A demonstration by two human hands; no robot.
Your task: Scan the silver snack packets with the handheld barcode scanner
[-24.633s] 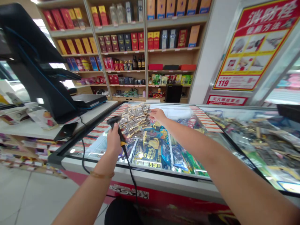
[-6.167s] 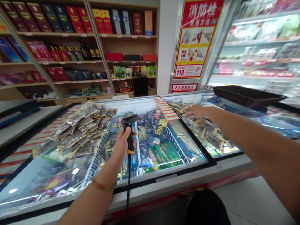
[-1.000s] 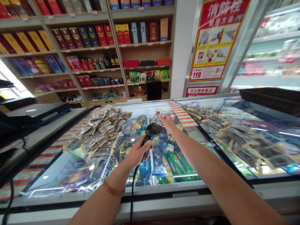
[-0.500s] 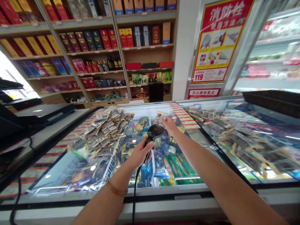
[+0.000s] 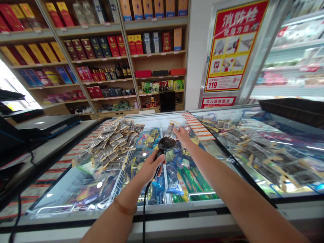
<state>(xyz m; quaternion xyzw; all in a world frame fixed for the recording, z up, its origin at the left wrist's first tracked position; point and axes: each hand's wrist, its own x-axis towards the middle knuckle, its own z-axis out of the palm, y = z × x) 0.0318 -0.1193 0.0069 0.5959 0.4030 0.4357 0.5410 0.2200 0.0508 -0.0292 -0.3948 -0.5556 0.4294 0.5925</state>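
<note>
My left hand (image 5: 151, 166) is wrapped round the handle of a black barcode scanner (image 5: 167, 143), whose cable runs down over the freezer's front edge. The scanner head points away from me, close to a small clear packet (image 5: 172, 129) with dark contents and tan edges. My right hand (image 5: 182, 136) pinches that packet by its right side, above the freezer's glass lid. To the left, a heap of similar packets (image 5: 113, 138) lies on the glass. More such packets (image 5: 268, 155) are spread on the glass at the right.
Under the glass of the chest freezer (image 5: 86, 219) are bagged goods in blue, green and yellow. A flat scale-like device (image 5: 50, 126) stands on the left counter. A black tray (image 5: 291, 109) sits at the right. Shelves with boxes (image 5: 157, 52) line the back wall.
The view has shifted slightly. Both hands stay in nearly the same place, with the scanner and the packet still held; the packet's face shows a little more.
</note>
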